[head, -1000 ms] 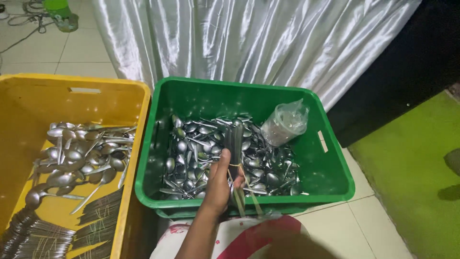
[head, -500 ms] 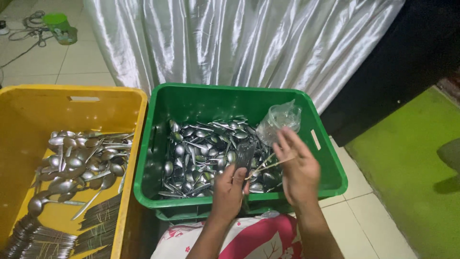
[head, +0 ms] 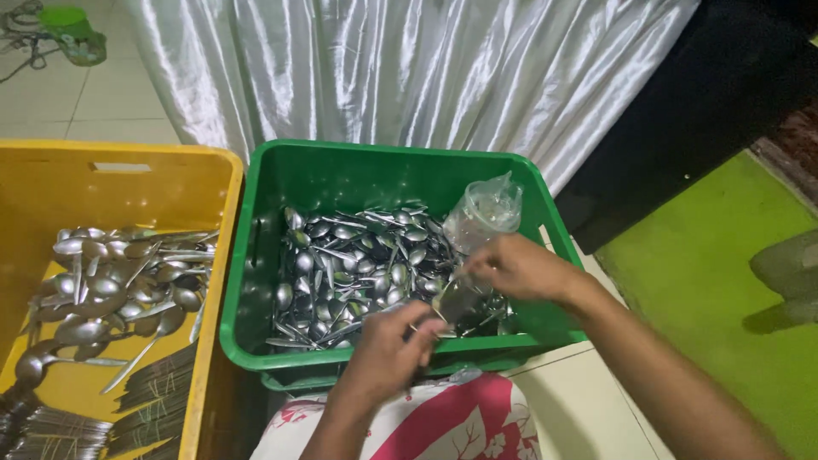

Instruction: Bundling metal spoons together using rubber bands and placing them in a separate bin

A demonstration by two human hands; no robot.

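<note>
Nearest: person's lap, pink-and-white floral fabric (head: 443, 422), sits right against the front wall of the green crate (head: 375, 166).

Left hand (head: 383, 353) is over the crate's front rim, fingers closed around the lower end of a small bundle of spoons (head: 456, 300). Right hand (head: 520, 268) is just beyond, pinched shut at the bundle's upper end; a thin rubber band looks stretched there, too small to be sure. The bundle hangs tilted above the loose pile, between the two hands.

Under the hands: loose steel spoons (head: 349, 264) fill the green crate floor. A clear plastic bag (head: 484, 213) stands in the back right corner, partly behind the right hand.

Left of it, touching side to side: yellow crate (head: 128, 170) with another heap of loose spoons (head: 119, 285) mid-floor and tied cutlery bundles (head: 153, 400) stacked at the near end.

Behind both crates: white satin curtain (head: 409, 77) hanging to the tiled floor. Far left corner: green bucket (head: 68, 30) beside some cables. Right side: green mat (head: 724, 290), dark panel (head: 716, 111) behind it.
</note>
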